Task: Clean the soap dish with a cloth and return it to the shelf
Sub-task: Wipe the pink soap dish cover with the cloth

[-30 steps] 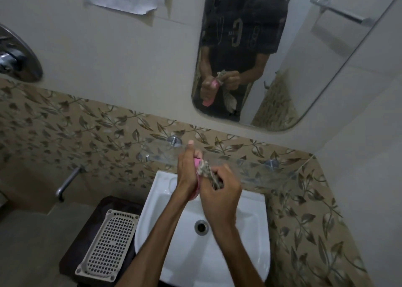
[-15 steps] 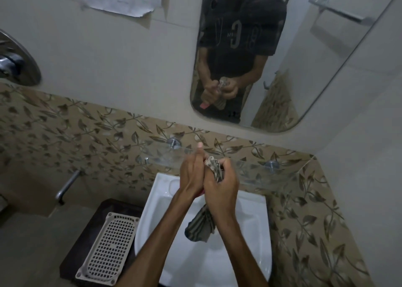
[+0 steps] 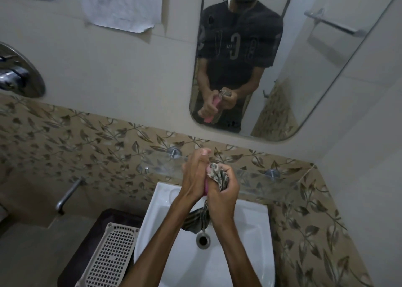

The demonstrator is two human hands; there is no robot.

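The left hand (image 3: 194, 177) is closed around a pink soap dish (image 3: 206, 185), held on edge so that only a thin pink strip shows between the two hands, and the thumb points up toward the wall. The right hand (image 3: 221, 194) is clenched on a striped cloth (image 3: 216, 173), bunched at the top against the dish; the loose tail of the cloth hangs out under the palms, just above the drain (image 3: 203, 239). Both hands press together over the back part of a white sink (image 3: 250, 232), with the forearms reaching in from the lower edge. Just behind the hands runs a clear glass shelf (image 3: 256, 178), fixed to the leaf-patterned tile band (image 3: 87, 147) by round metal mounts (image 3: 174, 152), with nothing visible on it. Left of the sink a white perforated tray (image 3: 108, 256) lies on a dark surface, and a metal tap (image 3: 68, 194) sticks out of the tile above it. Higher on the wall a mirror (image 3: 315, 73) reflects the person in a dark shirt holding the pink dish and cloth, and beside it a sheet of paper (image 3: 121, 6) is stuck to the pale wall, with a chrome fitting (image 3: 19, 73) at the far left
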